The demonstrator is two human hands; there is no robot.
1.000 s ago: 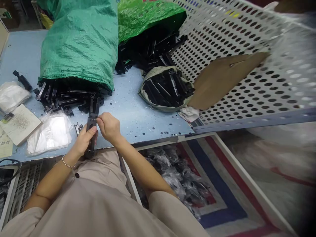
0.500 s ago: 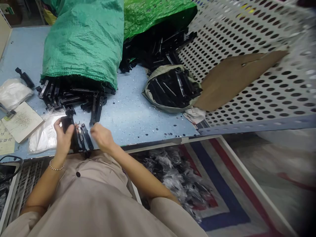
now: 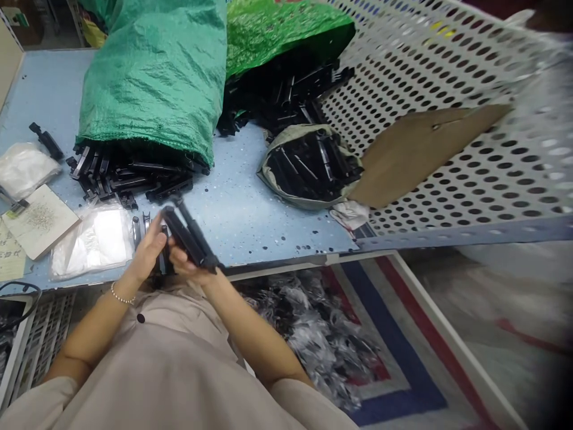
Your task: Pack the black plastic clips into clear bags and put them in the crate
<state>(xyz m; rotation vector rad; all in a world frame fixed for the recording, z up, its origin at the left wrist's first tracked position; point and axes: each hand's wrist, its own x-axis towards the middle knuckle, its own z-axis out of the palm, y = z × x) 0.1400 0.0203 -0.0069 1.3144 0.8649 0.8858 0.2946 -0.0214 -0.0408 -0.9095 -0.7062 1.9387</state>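
Two long black plastic parts (image 3: 190,236) are held together at a slant above the table's front edge. My right hand (image 3: 188,263) is closed round them from below, with its fingers partly hidden. My left hand (image 3: 150,251) grips at their upper left end, its thumb bent and its other fingers largely covered. More black parts (image 3: 136,230) stand beside and behind my left hand at the edge. Above my hands, a heap of such black parts (image 3: 134,173) spills from the mouth of a teal woven sack (image 3: 152,77).
Clear plastic bags (image 3: 92,245) and a pale square block (image 3: 42,221) lie at left. A green sack (image 3: 286,36) and a cloth bag (image 3: 280,188) of black parts lie farther right, beside a perforated white panel (image 3: 447,77). Wrapped pieces (image 3: 317,334) lie below the table.
My right hand has taken hold of black parts, and those beyond it on the table are gone from there. My left hand has moved right to meet it.
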